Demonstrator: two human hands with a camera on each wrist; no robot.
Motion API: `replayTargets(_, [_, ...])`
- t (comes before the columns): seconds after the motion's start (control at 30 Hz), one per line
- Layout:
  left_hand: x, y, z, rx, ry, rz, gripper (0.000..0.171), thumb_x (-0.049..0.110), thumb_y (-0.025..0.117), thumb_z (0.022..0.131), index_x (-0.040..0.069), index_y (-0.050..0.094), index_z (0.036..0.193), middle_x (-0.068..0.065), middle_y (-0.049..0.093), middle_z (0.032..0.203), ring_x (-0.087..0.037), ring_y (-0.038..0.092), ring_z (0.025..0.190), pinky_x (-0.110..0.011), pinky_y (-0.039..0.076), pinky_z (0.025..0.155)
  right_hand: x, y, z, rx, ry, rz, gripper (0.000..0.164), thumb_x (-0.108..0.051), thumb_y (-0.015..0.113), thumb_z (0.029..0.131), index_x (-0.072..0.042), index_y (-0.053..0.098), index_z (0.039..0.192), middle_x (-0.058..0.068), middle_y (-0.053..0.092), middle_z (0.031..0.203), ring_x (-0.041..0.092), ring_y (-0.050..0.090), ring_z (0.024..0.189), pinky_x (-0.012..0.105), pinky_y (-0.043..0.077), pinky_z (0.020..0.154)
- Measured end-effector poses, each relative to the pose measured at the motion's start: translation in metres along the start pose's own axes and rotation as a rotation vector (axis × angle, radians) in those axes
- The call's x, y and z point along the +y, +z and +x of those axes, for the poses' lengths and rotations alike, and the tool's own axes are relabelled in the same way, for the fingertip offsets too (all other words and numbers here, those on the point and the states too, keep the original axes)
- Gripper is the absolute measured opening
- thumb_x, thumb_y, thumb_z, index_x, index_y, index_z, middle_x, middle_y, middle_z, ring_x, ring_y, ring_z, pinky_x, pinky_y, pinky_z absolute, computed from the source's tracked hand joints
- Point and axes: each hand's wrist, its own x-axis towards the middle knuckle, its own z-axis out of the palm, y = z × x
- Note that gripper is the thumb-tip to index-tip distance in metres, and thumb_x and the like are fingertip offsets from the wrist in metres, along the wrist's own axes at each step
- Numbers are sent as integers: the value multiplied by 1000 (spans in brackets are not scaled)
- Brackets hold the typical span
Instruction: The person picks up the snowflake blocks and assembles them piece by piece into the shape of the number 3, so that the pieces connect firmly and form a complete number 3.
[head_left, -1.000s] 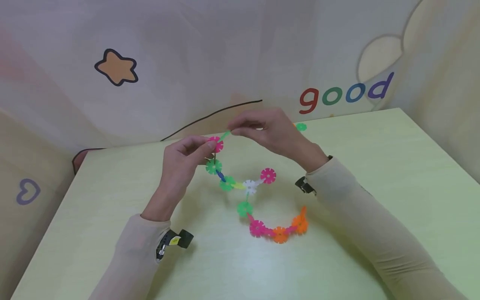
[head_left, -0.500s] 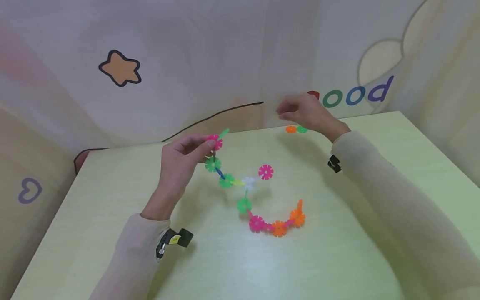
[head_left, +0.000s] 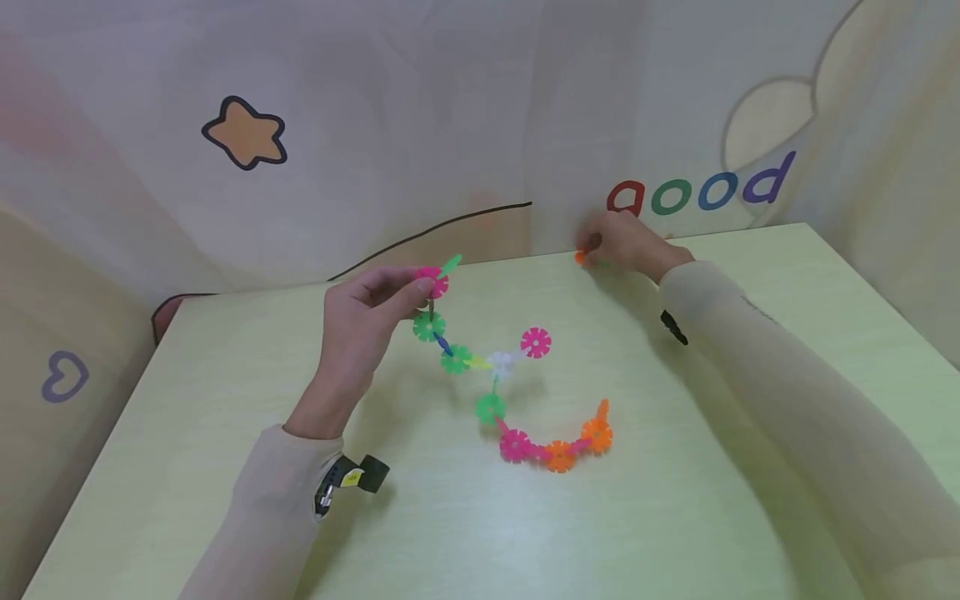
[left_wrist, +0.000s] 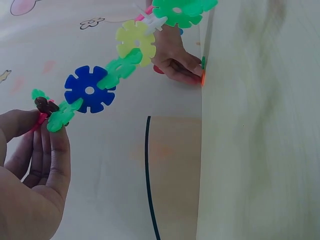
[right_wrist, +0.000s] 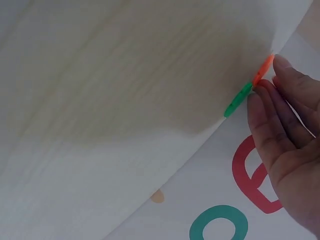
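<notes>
My left hand (head_left: 358, 337) pinches a pink snowflake disc (head_left: 439, 281) between thumb and fingers. From it runs a chain of interlocked notched plastic discs in green, blue, yellow, white, pink and orange. A light green disc (head_left: 451, 265) sticks out from the top of the held pink one. One branch ends in a pink disc (head_left: 536, 342), another in orange discs (head_left: 597, 435) lower right. At the table's far edge, my right hand (head_left: 624, 243) has its thumb and fingertips at opposite edges of a loose orange disc (right_wrist: 263, 71).
A loose green disc (right_wrist: 237, 100) lies beside the orange one, at the table's back edge. Behind the table (head_left: 450, 533) rises a cloth (head_left: 420, 125) printed with a star and the word "good". A strap with a small device (head_left: 372, 474) is on the left wrist.
My right hand has let go of the light green disc at the chain and moved right to the loose orange disc at the back. The left hand keeps hold of the chain, nearly still.
</notes>
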Motion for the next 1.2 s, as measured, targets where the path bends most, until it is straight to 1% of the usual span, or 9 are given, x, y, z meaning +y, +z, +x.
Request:
replayTargets(0.2, [2, 2, 0, -3, 1, -12, 22, 14, 79, 98, -1, 77, 115, -7, 79, 101, -24, 77, 90, -33, 64, 83, 0, 3, 0, -13, 20, -6, 30, -3, 78, 95, 4, 72, 124, 24, 68, 120, 41, 58, 112, 55, 52, 103])
replayTargets(0.43, [3, 4, 1, -9, 2, -28, 21, 11, 77, 99, -3, 76, 113, -6, 79, 98, -22, 77, 87, -33, 64, 83, -1, 3, -4, -52, 11, 15, 21, -6, 78, 96, 2, 71, 114, 20, 64, 112, 39, 55, 108, 52, 54, 95])
replayTargets(0.6, [3, 4, 1, 2, -4, -15, 21, 14, 78, 99, -1, 77, 113, -6, 79, 99, -22, 77, 88, -32, 64, 83, -2, 5, -10, -20, 49, 43, 22, -8, 80, 95, 2, 70, 111, 19, 63, 106, 37, 55, 103, 47, 54, 89])
replayTargets(0.73, [2, 5, 1, -1, 0, -23, 21, 13, 78, 99, -2, 76, 113, -6, 79, 98, -26, 76, 89, -32, 64, 82, -8, 7, -17, -6, 22, 43, 12, -7, 77, 97, 1, 71, 105, 16, 65, 102, 35, 56, 99, 43, 55, 84])
replayTargets(0.8, [2, 4, 1, 0, 2, -21, 21, 13, 78, 99, -2, 76, 113, -6, 79, 97, -28, 76, 89, -32, 64, 82, -17, 7, -22, -10, -16, 50, 8, -8, 75, 99, -1, 72, 103, 14, 67, 99, 34, 57, 97, 42, 55, 82])
replayTargets(0.87, [1, 4, 1, 2, 4, -15, 21, 14, 78, 99, -2, 76, 113, -6, 79, 97, -28, 76, 89, -32, 64, 82, -28, 6, -28, -10, -56, 88, 7, -10, 74, 100, -3, 72, 103, 12, 68, 97, 32, 60, 95, 42, 56, 82])
replayTargets(0.93, [1, 4, 1, 3, 5, -7, 21, 14, 78, 99, -2, 76, 113, -6, 79, 98, -26, 77, 89, -32, 64, 82, -42, 4, -35, 15, -90, 165, 9, -12, 74, 101, -5, 71, 106, 11, 70, 99, 34, 64, 93, 44, 59, 84])
replayTargets(1.03, [1, 4, 1, 7, 5, -1, 22, 15, 78, 99, -1, 77, 114, -6, 79, 99, -22, 77, 88, -32, 64, 82, -66, 1, -46, 68, -150, 303, 12, -13, 74, 102, -5, 70, 110, 11, 72, 101, 33, 69, 91, 42, 62, 86])
replayTargets(1.2, [1, 4, 0, 10, -7, 8, 22, 16, 78, 99, 0, 77, 114, -5, 79, 98, -22, 76, 88, -31, 63, 81, -101, -1, -63, 136, -254, 457, 14, -9, 73, 102, -4, 70, 114, 11, 73, 104, 27, 73, 90, 31, 62, 84])
